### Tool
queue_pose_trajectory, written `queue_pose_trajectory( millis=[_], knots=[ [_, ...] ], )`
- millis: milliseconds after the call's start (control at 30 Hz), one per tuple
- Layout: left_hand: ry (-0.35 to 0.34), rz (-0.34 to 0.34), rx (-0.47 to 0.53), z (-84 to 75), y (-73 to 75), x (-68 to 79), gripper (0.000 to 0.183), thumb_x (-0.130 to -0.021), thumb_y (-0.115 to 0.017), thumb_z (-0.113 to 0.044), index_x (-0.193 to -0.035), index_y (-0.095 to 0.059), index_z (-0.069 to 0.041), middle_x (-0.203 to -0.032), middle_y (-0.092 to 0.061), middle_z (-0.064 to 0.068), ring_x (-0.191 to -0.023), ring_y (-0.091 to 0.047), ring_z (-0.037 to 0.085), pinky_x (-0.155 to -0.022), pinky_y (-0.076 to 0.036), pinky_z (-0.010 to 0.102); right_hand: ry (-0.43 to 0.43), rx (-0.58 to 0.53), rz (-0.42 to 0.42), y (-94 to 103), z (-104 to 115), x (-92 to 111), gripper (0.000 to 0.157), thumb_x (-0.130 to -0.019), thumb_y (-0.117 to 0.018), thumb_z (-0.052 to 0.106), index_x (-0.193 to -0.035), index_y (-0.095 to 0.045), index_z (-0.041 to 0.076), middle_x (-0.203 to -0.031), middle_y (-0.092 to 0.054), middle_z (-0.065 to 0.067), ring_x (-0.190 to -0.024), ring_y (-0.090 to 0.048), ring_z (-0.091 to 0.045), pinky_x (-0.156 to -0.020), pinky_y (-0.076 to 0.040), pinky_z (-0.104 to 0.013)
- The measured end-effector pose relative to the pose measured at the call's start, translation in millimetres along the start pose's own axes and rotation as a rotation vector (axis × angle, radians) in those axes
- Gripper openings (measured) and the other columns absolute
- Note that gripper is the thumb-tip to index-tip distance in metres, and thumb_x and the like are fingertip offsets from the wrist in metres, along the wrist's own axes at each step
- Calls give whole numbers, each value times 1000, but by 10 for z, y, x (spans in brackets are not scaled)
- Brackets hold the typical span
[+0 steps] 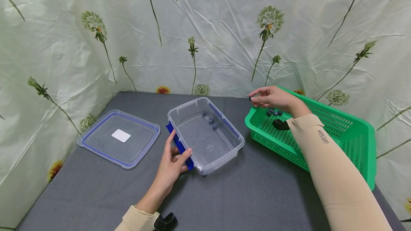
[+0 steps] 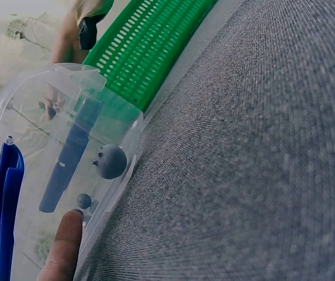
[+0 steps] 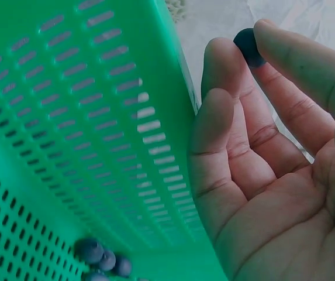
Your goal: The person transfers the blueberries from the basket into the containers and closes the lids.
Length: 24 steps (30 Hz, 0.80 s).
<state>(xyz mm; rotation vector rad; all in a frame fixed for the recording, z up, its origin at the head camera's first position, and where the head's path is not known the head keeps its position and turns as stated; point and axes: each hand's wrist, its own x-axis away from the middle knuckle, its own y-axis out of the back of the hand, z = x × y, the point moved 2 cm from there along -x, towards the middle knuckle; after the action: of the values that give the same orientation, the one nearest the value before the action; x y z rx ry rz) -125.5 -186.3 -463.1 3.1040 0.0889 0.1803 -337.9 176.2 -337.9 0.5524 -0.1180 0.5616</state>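
My right hand (image 1: 273, 97) pinches a dark blueberry (image 3: 247, 49) between thumb and fingertip, over the far left rim of a green perforated basket (image 1: 273, 140). Inside that basket, several blueberries (image 1: 274, 112) sit together in the left end. A clear rectangular food container (image 1: 205, 167) stands in the middle of the table, a few blueberries (image 1: 212, 123) along its right side. On its left, my left hand (image 1: 171, 163) grips the side by the blue latch (image 1: 182, 147), with the thumb near the front corner. The left wrist view shows a fingertip (image 2: 68, 231) against the clear wall.
To the left, a clear lid (image 1: 106, 149) with a blue seal and a white label (image 1: 121, 135) lies flat on the grey tablecloth (image 1: 205, 202). A floral curtain (image 1: 224, 27) hangs behind and around the table. The basket fills the table's right side.
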Motion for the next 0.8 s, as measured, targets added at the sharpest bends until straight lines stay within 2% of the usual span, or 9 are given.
queue_pose_trajectory(
  millis=[167,467,633,800],
  knots=[
    [-1,2,12,-7,-6,-7,89,-106,-72,-26,-170,-13,-47,-143,-49,22,-113,-71,23,-85,-67,43,27,-9,21,-77,64,-60,48,-110,-64,27,-149,-58,0,-104,-74,2,-95,-69,-13,-84,-57,-31],
    [5,4,14,1,-1,-6,90,-106,-72,-27,-170,-13,-48,-145,-49,22,-114,-71,23,-87,-67,44,41,-15,41,-239,175,-163,44,-109,-66,26,-145,-61,2,-108,-73,0,-101,-71,-12,-86,-57,-27],
    [4,5,14,-3,0,-4,90,-106,-71,-26,-170,-12,-49,-145,-49,22,-115,-70,24,-87,-67,45,45,-3,49,-341,218,-243,42,-108,-68,28,-143,-65,5,-114,-74,-4,-102,-71,-13,-85,-57,-29],
    [6,4,9,-9,-1,-2,89,-106,-72,-27,-169,-13,-49,-145,-49,22,-114,-71,24,-87,-67,45,55,-25,86,-454,260,-322,40,-108,-68,24,-142,-65,4,-107,-75,2,-101,-71,-14,-79,-55,-26]
  ],
)
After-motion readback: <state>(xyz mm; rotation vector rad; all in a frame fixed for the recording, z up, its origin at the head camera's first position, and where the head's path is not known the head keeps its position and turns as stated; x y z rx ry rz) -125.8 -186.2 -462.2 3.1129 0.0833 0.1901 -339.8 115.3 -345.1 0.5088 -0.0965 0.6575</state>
